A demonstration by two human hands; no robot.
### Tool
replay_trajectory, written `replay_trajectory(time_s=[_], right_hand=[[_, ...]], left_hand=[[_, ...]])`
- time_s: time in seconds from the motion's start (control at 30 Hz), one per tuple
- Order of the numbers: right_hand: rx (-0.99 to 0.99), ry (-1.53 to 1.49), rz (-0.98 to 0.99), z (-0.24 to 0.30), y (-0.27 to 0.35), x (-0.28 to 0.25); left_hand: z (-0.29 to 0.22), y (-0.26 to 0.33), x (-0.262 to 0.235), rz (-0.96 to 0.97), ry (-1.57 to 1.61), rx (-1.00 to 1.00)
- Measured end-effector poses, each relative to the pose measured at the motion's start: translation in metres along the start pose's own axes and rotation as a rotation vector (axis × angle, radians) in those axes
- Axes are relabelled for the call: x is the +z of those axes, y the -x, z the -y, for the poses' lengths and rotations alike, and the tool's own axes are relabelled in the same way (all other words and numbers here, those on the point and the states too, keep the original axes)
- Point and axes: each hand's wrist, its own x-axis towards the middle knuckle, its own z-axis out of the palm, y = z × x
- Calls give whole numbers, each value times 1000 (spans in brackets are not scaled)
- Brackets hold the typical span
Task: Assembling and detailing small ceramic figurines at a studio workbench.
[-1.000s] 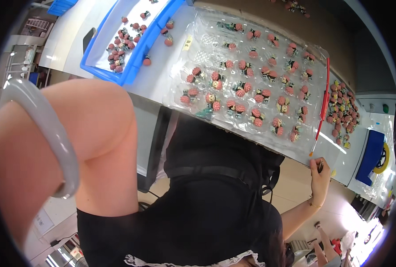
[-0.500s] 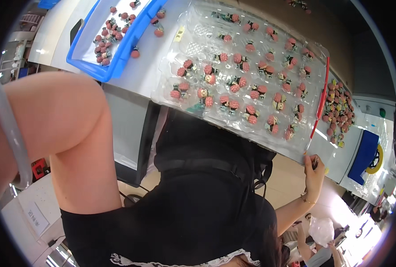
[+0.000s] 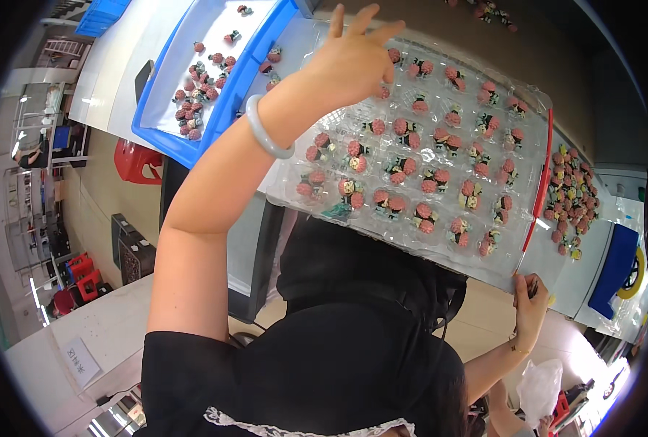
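My left hand (image 3: 349,69) is above the far left part of a clear plastic tray (image 3: 371,222), fingers spread, holding nothing I can see. A translucent bangle (image 3: 263,131) circles that wrist. The tray's compartments hold many small figurines (image 3: 472,193) with knobbly pink heads, singly or in pairs. At the tray's near right corner, my right hand (image 3: 531,302) is closed around a thin pen-like tool, its tip pointing toward the corner. Most of this tool is hidden by the fingers. My left hand and forearm cover the tray's far left corner.
Left of the tray stands a blue-rimmed bin (image 3: 165,146) with loose figurines; a few more lie between them. A red strip (image 3: 542,175) runs along the tray's right edge. Beyond it lies a figurine pile (image 3: 571,193), then a tape dispenser (image 3: 615,269). Another person is at lower right.
My left hand has come into view, swinging from the left to over the tray's far left part. My right hand keeps its grip by the corner. The whole view has shifted slightly.
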Motion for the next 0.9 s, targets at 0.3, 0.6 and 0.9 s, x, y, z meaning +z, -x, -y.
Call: replay_trajectory(time_s=[0.3,0.6,0.9], right_hand=[[8,-4,22,-1,1,-1],[-255,-300,-101,59,39,-13],[-586,-569,-66,114,46,39]], left_hand=[[17,1,-2,473,649,-97],[-71,33,-99,311,2435,-772],[-117,31,-126,451,2608,-858]])
